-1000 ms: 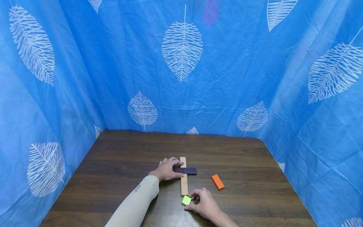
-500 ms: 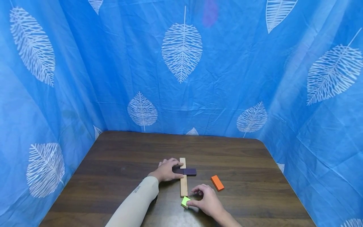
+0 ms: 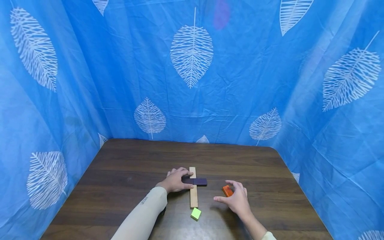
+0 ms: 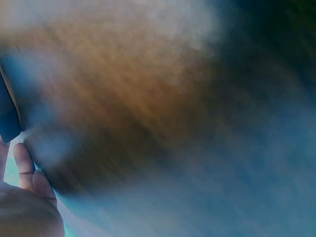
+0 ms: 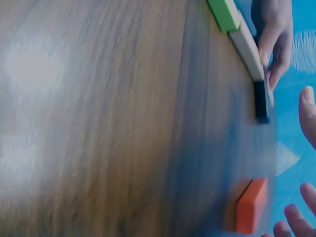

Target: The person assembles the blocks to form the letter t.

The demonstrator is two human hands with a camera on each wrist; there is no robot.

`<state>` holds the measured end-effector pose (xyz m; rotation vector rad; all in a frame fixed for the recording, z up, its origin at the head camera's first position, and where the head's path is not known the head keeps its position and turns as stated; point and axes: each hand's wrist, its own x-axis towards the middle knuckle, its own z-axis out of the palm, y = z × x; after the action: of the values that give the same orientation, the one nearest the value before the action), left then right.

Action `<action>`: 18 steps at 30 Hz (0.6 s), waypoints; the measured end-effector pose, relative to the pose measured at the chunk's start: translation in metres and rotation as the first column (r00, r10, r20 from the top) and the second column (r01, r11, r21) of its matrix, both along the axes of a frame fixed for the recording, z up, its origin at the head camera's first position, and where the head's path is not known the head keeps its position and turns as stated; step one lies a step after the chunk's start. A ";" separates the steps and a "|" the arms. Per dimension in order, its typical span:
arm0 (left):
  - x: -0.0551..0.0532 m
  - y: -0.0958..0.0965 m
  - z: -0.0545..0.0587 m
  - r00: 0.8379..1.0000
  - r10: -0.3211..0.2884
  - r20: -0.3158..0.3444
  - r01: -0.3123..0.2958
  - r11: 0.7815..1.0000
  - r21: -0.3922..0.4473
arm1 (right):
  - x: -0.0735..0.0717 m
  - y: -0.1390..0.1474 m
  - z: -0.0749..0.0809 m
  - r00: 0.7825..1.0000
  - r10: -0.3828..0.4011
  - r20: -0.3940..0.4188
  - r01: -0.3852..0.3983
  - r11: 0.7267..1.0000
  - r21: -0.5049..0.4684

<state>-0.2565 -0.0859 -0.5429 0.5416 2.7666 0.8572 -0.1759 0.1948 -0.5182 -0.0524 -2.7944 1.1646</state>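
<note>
My left hand [image 3: 174, 181] holds a dark purple block [image 3: 200, 182], thumb on its near side and fingers on its far side. That block lies across pale wooden pieces [image 3: 194, 197] lined up lengthwise, and the thumb and a fingertip reach onto the wood. At the near end of the wood sits a lime-green block [image 3: 196, 213], its corner close to or touching it. My right hand [image 3: 238, 201] hovers over an orange block [image 3: 227, 191] with thumb and fingers spread apart, partly covering it. In the right wrist view the orange block [image 5: 252, 207] stands apart from the fingers.
A dark brown wooden table [image 3: 120, 160] carries everything. Blue cloth [image 3: 192, 110] with white leaf prints encloses its back and both sides. The left wrist view is mostly blurred, with a dark block [image 4: 7, 116] at its left edge.
My right hand has let go of the lime-green block and moved right to the orange block, its fingers spreading. The left hand keeps its place.
</note>
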 end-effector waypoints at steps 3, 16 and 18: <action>0.000 0.000 0.000 1.000 0.000 0.002 0.000 1.000 -0.005 | -0.003 0.010 -0.004 0.998 -0.037 0.043 0.039 0.998 -0.048; 0.000 -0.001 -0.001 1.000 -0.005 -0.007 0.005 1.000 0.004 | -0.012 0.023 -0.016 0.987 -0.053 0.149 0.063 0.996 -0.065; 0.000 -0.001 0.000 1.000 -0.004 -0.008 0.004 1.000 0.002 | -0.015 0.022 -0.018 0.990 -0.063 0.129 0.068 0.997 -0.036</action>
<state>-0.2563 -0.0865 -0.5430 0.5513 2.7712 0.8595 -0.1905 0.2169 -0.5367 -0.2292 -2.8539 1.2438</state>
